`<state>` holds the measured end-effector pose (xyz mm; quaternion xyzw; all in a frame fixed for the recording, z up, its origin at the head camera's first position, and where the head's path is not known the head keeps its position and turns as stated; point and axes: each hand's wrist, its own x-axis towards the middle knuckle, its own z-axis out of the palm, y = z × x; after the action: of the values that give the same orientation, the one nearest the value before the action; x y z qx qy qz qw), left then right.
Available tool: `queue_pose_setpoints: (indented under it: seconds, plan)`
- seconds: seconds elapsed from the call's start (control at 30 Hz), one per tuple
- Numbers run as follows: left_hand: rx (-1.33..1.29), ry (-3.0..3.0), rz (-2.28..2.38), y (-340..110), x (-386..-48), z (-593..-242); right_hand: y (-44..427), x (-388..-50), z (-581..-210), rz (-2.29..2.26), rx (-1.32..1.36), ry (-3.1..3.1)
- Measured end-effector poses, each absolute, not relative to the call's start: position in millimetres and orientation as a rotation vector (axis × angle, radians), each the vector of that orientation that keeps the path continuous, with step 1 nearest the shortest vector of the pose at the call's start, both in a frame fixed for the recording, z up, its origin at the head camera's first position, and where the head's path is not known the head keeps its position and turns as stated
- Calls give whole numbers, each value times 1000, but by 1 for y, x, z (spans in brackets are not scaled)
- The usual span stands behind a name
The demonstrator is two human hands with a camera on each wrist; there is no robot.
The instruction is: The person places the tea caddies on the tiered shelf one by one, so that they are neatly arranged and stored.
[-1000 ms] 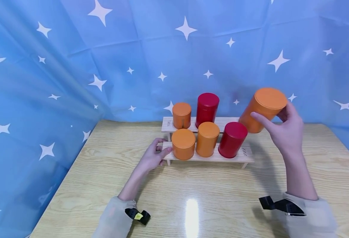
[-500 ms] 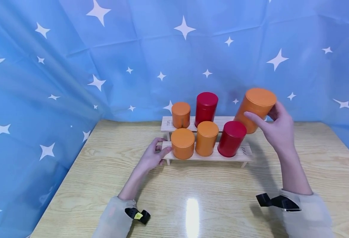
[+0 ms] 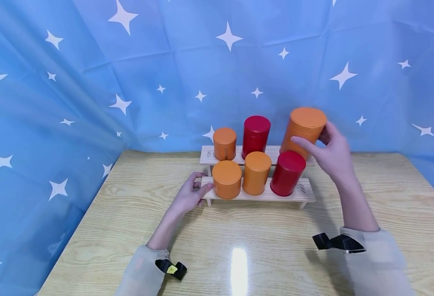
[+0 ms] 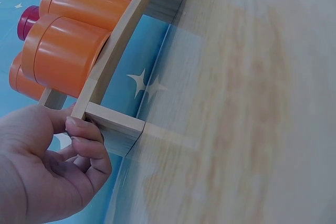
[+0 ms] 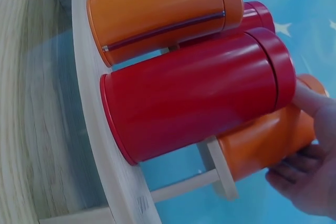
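Note:
My right hand (image 3: 333, 158) grips a large orange canister (image 3: 302, 131) at the right end of the two-tier wooden rack's upper shelf (image 3: 274, 152). In the right wrist view, the orange canister (image 5: 270, 140) has its base at the shelf's end; I cannot tell whether it bears fully on the wood. My left hand (image 3: 188, 195) holds the left end of the lower shelf (image 3: 307, 190), thumb and fingers around the plank in the left wrist view. A red canister (image 3: 288, 172), a slim orange canister (image 3: 256, 172) and a wide orange canister (image 3: 227, 179) stand on that lower tier.
A small orange canister (image 3: 224, 144) and a tall red canister (image 3: 256, 135) stand on the upper tier's left half. The rack rests on a wood-grain table (image 3: 187, 255). A blue star-patterned cloth (image 3: 165, 74) hangs close behind and at the left.
My right hand has carried the large orange canister leftward, from beyond the rack's right end to over the upper shelf, and it is more upright. My left hand stays on the lower shelf.

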<state>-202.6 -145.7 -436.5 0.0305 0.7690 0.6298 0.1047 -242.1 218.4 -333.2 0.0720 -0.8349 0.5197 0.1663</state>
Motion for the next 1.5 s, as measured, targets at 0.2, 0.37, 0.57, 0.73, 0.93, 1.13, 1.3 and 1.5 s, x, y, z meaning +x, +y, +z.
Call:
queue_pose_setpoints:
  seconds: [0.2,0.37,0.57,0.73,0.93,1.13,1.3,1.5]
  plan:
    - [83,2274,1855,-146,-202,-436,210,-246,-333,1493,214,-2394]
    - [72,2270,1860,-146,-200,-434,202,-248,-332,1488,247,-2413]
    - [76,2270,1853,-146,-200,-434,198,-247,-330,1489,245,-2445]
    - [93,2264,1857,-145,-201,-436,200,-245,-329,1485,263,-2450]
    - [104,2262,1844,-144,-201,-437,207,-239,-335,1483,258,-2491]
    - [113,2267,1845,-144,-202,-436,220,-230,-344,1462,250,-2511]
    - [106,2289,1849,-145,-202,-435,232,-221,-347,1407,235,-2562]
    - [112,2522,1720,-146,-202,-437,243,-211,-351,1345,241,-2585]
